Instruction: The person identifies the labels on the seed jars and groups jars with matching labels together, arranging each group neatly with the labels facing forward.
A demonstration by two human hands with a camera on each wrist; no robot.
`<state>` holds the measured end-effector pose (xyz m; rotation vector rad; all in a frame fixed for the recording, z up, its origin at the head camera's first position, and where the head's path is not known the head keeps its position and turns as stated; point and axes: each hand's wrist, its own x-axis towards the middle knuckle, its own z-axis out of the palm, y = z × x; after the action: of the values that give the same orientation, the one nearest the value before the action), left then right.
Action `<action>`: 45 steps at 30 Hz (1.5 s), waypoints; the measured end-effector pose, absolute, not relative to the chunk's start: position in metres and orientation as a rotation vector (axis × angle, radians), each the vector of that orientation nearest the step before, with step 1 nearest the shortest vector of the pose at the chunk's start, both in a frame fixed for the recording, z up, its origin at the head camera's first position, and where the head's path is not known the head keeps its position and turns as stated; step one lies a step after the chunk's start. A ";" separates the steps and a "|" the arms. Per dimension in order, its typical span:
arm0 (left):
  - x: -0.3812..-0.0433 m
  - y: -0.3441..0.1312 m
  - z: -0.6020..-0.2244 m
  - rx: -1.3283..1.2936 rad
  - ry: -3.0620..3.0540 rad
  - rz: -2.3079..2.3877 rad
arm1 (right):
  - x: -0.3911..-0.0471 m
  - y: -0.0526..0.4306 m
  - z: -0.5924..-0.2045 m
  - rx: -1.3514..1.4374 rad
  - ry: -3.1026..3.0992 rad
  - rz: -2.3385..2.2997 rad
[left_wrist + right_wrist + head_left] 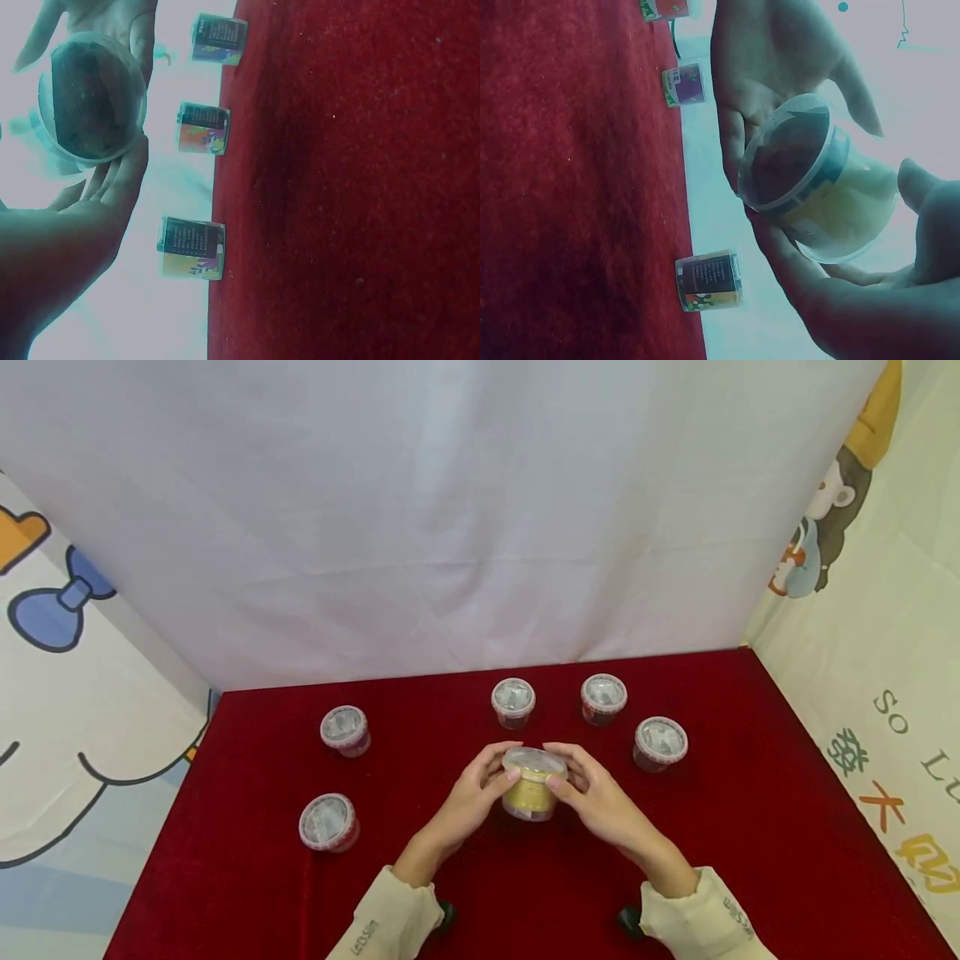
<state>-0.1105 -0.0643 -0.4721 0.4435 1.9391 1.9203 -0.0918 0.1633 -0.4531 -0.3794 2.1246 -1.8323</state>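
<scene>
A small round tub point(529, 797) with yellow contents and a translucent lid is held up over the red cloth, its lid tipped upward. My left hand point(474, 793) grips it from the left, thumb on the near side and fingers curved behind. From the right, my right hand point(597, 802) grips the same tub in a mirrored way. In the left wrist view the dark base of the tub point(96, 101) faces the camera. The right wrist view gives the tub point(847, 202) from below and the side, between both hands; the backs of some fingers are hidden by it.
Two lidded tubs, one upper point(346, 731) and one lower point(328, 822), stand at the left on the red cloth point(420, 727). Three more stand beyond the hands: one behind point(513, 702), one right of it point(603, 697) and one farther right point(660, 743). A white curtain point(450, 527) hangs at the back.
</scene>
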 end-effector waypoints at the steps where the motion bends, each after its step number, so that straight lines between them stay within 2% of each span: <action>1: -0.111 -0.065 -0.472 0.436 1.935 1.925 | -0.092 0.163 -0.453 -0.371 2.112 -1.835; 13: -0.104 -0.060 -0.472 0.314 2.058 2.021 | -0.091 0.152 -0.452 -0.303 2.171 -1.826; 27: -0.107 -0.066 -0.471 0.354 1.959 1.976 | -0.096 0.159 -0.449 -0.308 2.029 -1.877; 38: -0.098 -0.056 -0.472 0.218 2.012 2.105 | -0.093 0.147 -0.451 -0.221 2.177 -1.819; 45: -0.094 -0.057 -0.473 0.229 1.980 2.066 | -0.092 0.150 -0.450 -0.246 2.154 -1.792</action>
<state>-0.0943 -0.0573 -0.4734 0.2286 1.9798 2.0657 -0.0919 0.1504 -0.4497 -0.2462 2.1540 -1.7922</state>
